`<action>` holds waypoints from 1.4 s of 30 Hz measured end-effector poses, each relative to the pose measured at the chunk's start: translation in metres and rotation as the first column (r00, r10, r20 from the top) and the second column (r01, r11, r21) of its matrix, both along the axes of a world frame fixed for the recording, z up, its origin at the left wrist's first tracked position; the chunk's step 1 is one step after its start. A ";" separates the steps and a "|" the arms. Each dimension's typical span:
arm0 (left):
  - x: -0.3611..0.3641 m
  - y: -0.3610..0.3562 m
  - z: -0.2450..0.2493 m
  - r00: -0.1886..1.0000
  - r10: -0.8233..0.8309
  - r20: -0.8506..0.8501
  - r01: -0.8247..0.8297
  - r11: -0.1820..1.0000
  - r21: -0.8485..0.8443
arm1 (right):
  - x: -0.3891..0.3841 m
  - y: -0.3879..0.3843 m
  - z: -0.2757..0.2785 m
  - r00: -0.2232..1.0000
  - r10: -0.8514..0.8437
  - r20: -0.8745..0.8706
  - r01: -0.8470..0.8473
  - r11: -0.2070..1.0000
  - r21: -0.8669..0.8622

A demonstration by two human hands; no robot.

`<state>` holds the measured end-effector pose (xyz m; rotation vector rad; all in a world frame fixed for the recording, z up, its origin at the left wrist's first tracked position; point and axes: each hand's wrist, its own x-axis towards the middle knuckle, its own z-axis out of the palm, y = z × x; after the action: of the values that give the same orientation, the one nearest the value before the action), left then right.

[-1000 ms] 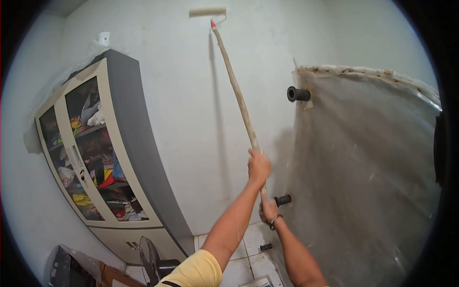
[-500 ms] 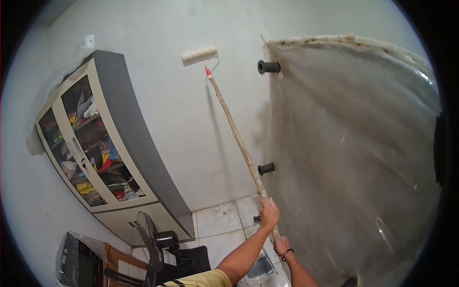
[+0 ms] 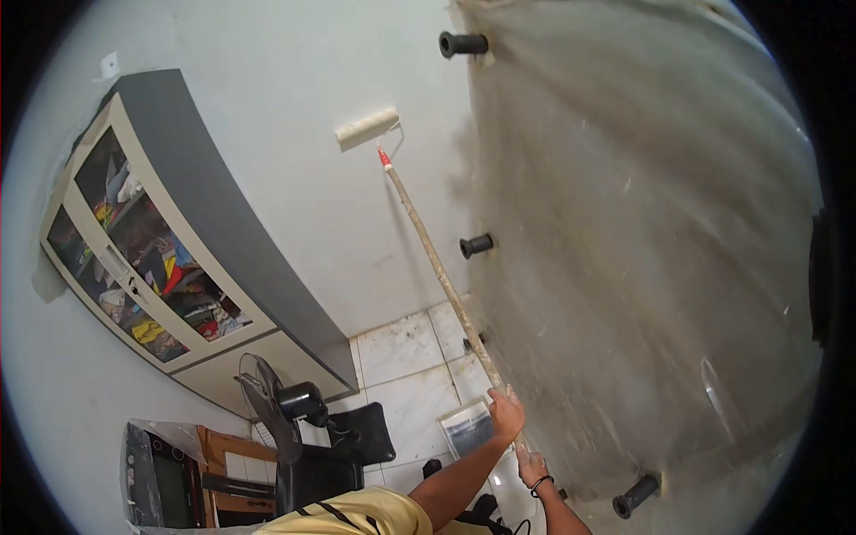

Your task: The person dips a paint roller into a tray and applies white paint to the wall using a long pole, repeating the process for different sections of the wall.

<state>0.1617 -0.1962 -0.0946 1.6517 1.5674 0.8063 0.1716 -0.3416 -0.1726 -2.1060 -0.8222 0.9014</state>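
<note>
A paint roller with a white sleeve rests against the pale wall, tilted slightly. Its red handle end joins a long wooden pole that slants down to my hands. My left hand is wrapped round the pole near its lower part. Just below it, my right hand, with a dark band at the wrist, is closed round the pole's lower end. Beside my left forearm a paint tray lies on the tiled floor.
At left stands a grey and cream cabinet with glass doors and clothes inside. A black fan and a black chair are below it. Plastic sheeting covers the right side, with dark pegs sticking out.
The view has tilted downward, so the cabinet and pegs appear higher and more floor shows. The roller is lower on the wall. Both hands still hold the pole.
</note>
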 end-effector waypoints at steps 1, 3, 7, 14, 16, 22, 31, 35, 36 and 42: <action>-0.003 -0.007 -0.011 1.000 -0.003 -0.009 0.003 1.000 -0.018 | -0.003 -0.009 -0.002 1.000 -0.006 -0.012 0.006 1.000 -0.027; -0.006 -0.017 -0.030 0.999 -0.029 0.015 0.030 0.999 -0.022 | -0.008 -0.021 0.019 0.992 -0.044 -0.114 0.025 0.986 -0.166; -0.013 -0.041 -0.039 0.998 -0.044 -0.039 0.041 0.995 -0.087 | -0.017 -0.043 0.025 0.992 -0.077 -0.101 0.049 0.965 -0.258; -0.020 -0.053 -0.068 0.998 -0.065 -0.019 0.062 0.990 -0.123 | -0.026 -0.059 0.030 0.995 -0.056 -0.080 0.028 0.949 -0.315; -0.023 -0.054 -0.072 0.998 -0.057 -0.031 0.048 0.972 -0.229 | -0.031 -0.057 0.032 0.992 -0.086 -0.089 0.050 0.935 -0.352; -0.030 -0.040 -0.093 0.993 -0.064 -0.102 0.039 0.971 -0.235 | -0.041 -0.055 -0.024 0.989 -0.134 -0.064 0.101 0.924 -0.368; -0.032 0.014 -0.132 0.982 -0.114 -0.153 0.048 0.924 -0.379 | -0.044 0.010 0.002 0.927 -0.279 -0.251 0.089 0.813 -0.575; -0.030 0.043 -0.138 0.972 -0.157 -0.172 0.061 0.883 -0.466 | -0.044 0.046 0.012 0.866 -0.371 -0.336 0.119 0.805 -0.581; -0.030 0.050 -0.143 0.974 -0.152 -0.165 0.060 0.884 -0.464 | -0.043 0.054 0.008 0.848 -0.394 -0.354 0.118 0.792 -0.599; -0.037 0.069 -0.179 0.946 -0.203 -0.254 0.082 0.904 -0.419 | -0.049 0.060 -0.068 0.912 -0.309 -0.269 0.104 0.810 -0.577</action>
<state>0.1251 -0.1269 -0.2737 1.5984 1.6496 0.1407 0.1225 -0.2818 -0.2404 -2.3426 -0.1265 1.4714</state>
